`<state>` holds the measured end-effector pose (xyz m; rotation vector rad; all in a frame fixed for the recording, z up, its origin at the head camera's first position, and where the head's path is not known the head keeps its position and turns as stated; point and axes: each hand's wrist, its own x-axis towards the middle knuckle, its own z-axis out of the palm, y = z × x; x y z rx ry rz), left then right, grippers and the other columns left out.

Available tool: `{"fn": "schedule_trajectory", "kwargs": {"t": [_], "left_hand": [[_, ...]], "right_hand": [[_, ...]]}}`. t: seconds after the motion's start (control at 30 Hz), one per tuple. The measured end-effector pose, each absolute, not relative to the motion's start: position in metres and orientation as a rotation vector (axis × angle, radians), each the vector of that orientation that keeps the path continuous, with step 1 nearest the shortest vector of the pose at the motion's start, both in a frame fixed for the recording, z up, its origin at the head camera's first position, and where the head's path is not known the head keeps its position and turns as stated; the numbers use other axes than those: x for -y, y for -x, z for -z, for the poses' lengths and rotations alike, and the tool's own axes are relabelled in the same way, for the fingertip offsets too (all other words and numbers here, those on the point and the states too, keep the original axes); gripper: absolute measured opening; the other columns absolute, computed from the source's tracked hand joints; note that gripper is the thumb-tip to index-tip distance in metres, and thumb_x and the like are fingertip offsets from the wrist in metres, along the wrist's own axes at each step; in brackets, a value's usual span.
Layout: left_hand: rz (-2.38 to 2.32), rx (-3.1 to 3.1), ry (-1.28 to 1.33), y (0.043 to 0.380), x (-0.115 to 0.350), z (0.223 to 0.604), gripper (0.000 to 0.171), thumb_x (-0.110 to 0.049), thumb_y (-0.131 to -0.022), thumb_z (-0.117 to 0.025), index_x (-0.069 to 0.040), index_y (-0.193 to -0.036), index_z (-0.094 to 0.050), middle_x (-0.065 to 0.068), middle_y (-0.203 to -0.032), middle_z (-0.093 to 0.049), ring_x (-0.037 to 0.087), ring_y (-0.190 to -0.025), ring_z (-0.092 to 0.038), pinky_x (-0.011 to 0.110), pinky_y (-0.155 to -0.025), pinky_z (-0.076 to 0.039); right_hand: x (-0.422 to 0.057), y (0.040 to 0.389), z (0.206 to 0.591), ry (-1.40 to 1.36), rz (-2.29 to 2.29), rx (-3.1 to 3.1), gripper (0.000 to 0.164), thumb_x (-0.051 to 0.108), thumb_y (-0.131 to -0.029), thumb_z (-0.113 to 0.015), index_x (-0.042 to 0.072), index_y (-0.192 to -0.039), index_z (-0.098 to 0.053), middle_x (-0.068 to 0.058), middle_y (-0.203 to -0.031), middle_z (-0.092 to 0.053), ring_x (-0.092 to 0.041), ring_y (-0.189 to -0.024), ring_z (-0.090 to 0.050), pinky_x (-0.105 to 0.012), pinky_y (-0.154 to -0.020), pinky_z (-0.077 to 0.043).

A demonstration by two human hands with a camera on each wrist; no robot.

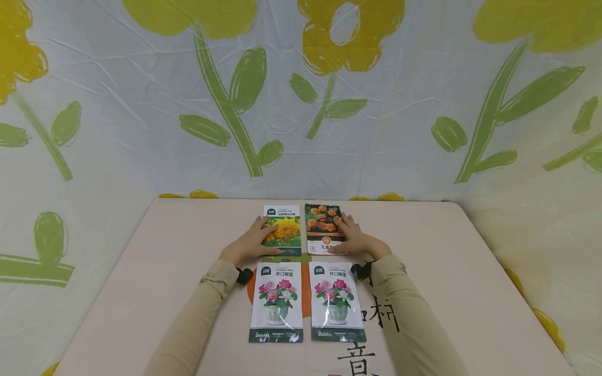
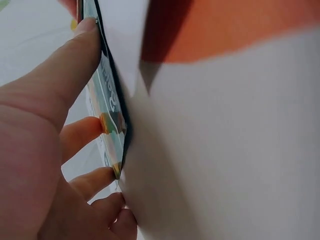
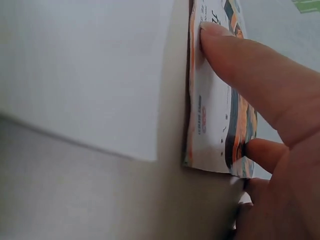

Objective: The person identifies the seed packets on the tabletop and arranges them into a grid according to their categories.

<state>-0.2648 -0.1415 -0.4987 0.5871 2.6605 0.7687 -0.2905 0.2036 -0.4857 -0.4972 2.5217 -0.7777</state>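
Four seed packets lie in two rows. My left hand (image 1: 251, 241) rests with spread fingers at the left side of the seed packet with a yellow flower (image 1: 287, 228). In the left wrist view its thumb (image 2: 75, 62) lies on that packet's lower part, with fingertips along the edge. At the right side of the seed packet with orange flowers (image 1: 320, 222), my right hand (image 1: 358, 240) is spread likewise. The right wrist view shows that thumb (image 3: 240, 57) on the packet's white lower part. Nearer me lie a left potted-flower seed packet (image 1: 276, 303) and a matching right one (image 1: 336, 303).
A pale pink table mat (image 1: 155, 277) bears an orange shape and black brush characters (image 1: 357, 360). Flower-printed cloth (image 1: 395, 120) hangs behind the table's far edge and along both sides. Dark wrist cameras (image 1: 244, 276) sit close by the near packets' upper corners.
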Motion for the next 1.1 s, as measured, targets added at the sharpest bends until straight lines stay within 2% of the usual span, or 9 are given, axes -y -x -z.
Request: {"fn": "schedule_trajectory", "kwargs": {"t": [0.33,0.5,0.8,1.1], "left_hand": [[-0.872,-2.646,-0.58,0.266,0.145,0.507,0.085,-0.051,-0.087,-0.072,-0.015,-0.155,-0.036,0.012,-0.166,-0.005,0.033,-0.151,0.007,0.059,-0.118,-0.013],[-0.939,-2.645,-0.593,0.265,0.146,0.512,0.084,-0.047,-0.086,-0.075,-0.013,-0.153,-0.039,0.013,-0.165,-0.008,0.034,-0.151,0.007,0.061,-0.117,-0.012],[-0.955,-2.666,-0.6,0.266,0.147,0.516,0.085,-0.05,-0.084,-0.076,-0.016,-0.153,-0.04,0.011,-0.166,-0.007,0.032,-0.152,0.008,0.061,-0.118,-0.009],[-0.985,-2.661,-0.568,0.267,0.147,0.518,0.085,-0.052,-0.083,-0.076,-0.018,-0.153,-0.041,0.009,-0.167,-0.003,0.03,-0.152,0.008,0.062,-0.117,-0.011]], "right_hand": [[-0.205,0.289,0.492,0.504,0.854,-2.525,0.101,0.035,-0.084,-0.078,0.0,-0.157,-0.018,-0.023,-0.163,0.012,-0.043,-0.146,0.019,-0.065,-0.114,0.005],[-0.208,0.287,0.493,0.526,0.922,-2.512,0.1,0.03,-0.084,-0.08,-0.002,-0.156,-0.018,-0.025,-0.162,0.013,-0.045,-0.146,0.02,-0.066,-0.114,0.008],[-0.213,0.284,0.495,0.541,0.977,-2.49,0.103,0.029,-0.086,-0.079,0.002,-0.158,-0.009,-0.022,-0.162,0.019,-0.043,-0.145,0.023,-0.068,-0.112,0.01],[-0.213,0.283,0.493,0.577,0.987,-2.488,0.103,0.027,-0.087,-0.078,-0.001,-0.157,-0.009,-0.022,-0.162,0.018,-0.043,-0.145,0.024,-0.065,-0.113,0.011]]}}
